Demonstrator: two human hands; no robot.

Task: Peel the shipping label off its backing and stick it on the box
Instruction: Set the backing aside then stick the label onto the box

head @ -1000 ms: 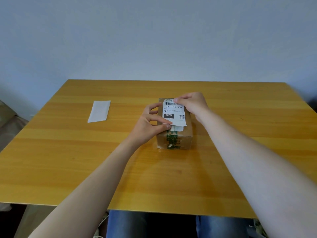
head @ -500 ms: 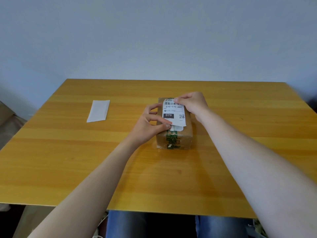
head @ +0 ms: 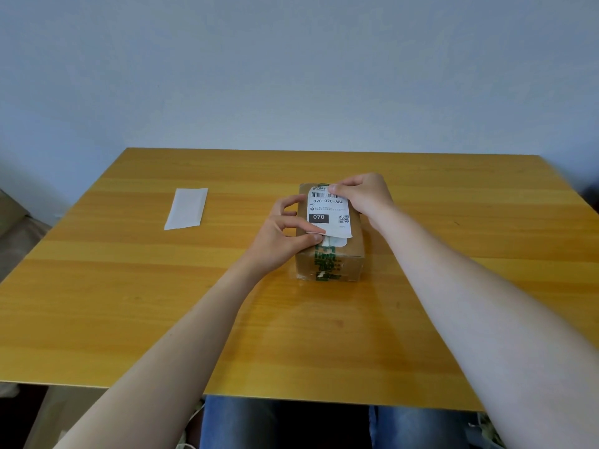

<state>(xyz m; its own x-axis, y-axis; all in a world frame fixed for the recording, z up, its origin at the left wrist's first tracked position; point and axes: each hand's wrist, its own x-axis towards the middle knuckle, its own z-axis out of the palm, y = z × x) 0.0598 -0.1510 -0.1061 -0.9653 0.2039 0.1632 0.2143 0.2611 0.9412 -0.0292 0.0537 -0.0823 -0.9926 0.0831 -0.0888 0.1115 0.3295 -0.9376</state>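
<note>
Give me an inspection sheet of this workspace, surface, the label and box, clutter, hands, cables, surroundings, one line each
Surface: wooden table, bare apart from the items below.
Job's things: cardboard box with green tape; shipping label lying on its top, near edge not flat yet.
Clutter: white backing strip lying apart, to the left of the box.
Hands: left hand pinches the label's near left corner; right hand presses its far edge onto the box.
Cables: a thin pale cord below the table's near edge, partly hidden.
Surroundings: plain pale wall behind the table.
</note>
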